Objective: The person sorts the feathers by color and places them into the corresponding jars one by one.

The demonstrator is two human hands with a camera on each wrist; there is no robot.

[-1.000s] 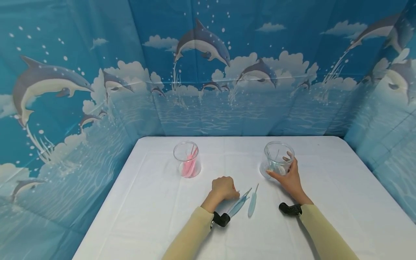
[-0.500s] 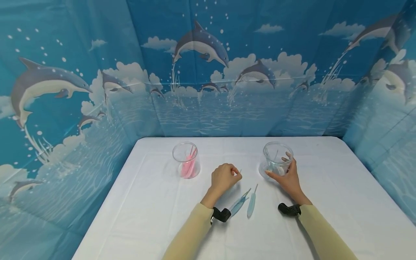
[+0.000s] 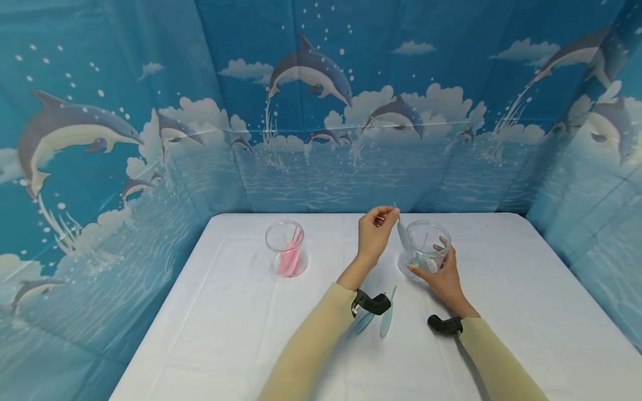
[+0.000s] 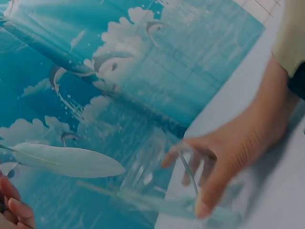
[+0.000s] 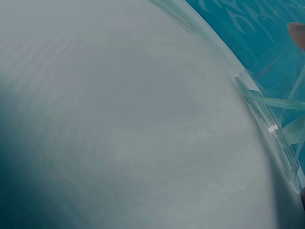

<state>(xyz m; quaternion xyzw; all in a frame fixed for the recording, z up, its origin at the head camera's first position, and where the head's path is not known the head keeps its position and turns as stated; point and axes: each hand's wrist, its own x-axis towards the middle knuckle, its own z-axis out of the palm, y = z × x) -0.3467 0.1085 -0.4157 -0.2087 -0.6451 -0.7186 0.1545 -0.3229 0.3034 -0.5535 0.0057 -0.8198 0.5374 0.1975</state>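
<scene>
My left hand point(image 3: 373, 236) pinches a pale blue feather point(image 3: 403, 235) near its quill end. The feather hangs tip down at the left side of a clear cup point(image 3: 425, 253), close to its rim. My right hand point(image 3: 448, 278) holds that cup around its right side, thumb in front and fingers behind. Inside the cup are pale feathers, seen through its wall; the left wrist view shows one feather point(image 4: 162, 205) there, blurred. The held feather point(image 4: 71, 160) shows broadside in that view. On the table lie more blue feathers point(image 3: 386, 323), partly hidden under my left wrist.
Another clear cup point(image 3: 274, 248) with pink feathers point(image 3: 290, 260) stands at the left back of the white table point(image 3: 210, 323). A dolphin-printed curtain point(image 3: 301, 178) rises behind the table edge. Black cameras point(image 3: 373, 302) are strapped to both wrists.
My left hand has picked up a blue feather from the table and lifted it forward and right to the cup. My right hand stays on the cup.
</scene>
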